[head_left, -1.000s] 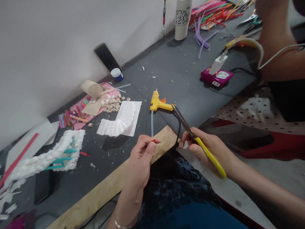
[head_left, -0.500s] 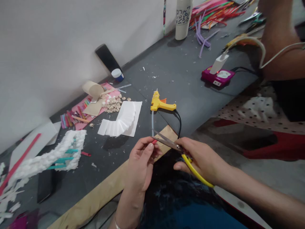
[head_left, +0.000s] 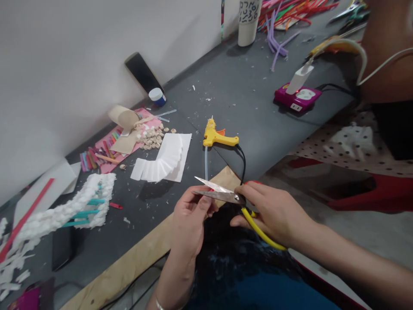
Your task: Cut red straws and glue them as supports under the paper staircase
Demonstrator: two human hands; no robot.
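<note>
My right hand (head_left: 271, 211) is closed around the yellow handles of a pair of scissors (head_left: 222, 194), whose blades stand slightly apart and point left. Between the blades a bit of a small red piece (head_left: 212, 190) shows. My left hand (head_left: 190, 219) pinches that red piece at the fingertips; most of it is hidden by the fingers and the blades. Just beyond the hands lies a yellow glue gun (head_left: 219, 137), with a pale glue stick (head_left: 206, 162) coming out of its back. A folded white paper strip (head_left: 159, 165) rests to the left of it.
White knotted craftwork with teal bars (head_left: 93, 202) lies at left, near a red strip (head_left: 29, 215). Shells (head_left: 151, 138), a cardboard tube (head_left: 122, 117) and a phone (head_left: 144, 74) are near the wall. A purple power socket (head_left: 298, 98) sits by another person's arm (head_left: 385, 51).
The scissors have shifted left so their blades now reach over my left fingertips and the red piece. My right hand has moved slightly left with them. The view has tilted a little.
</note>
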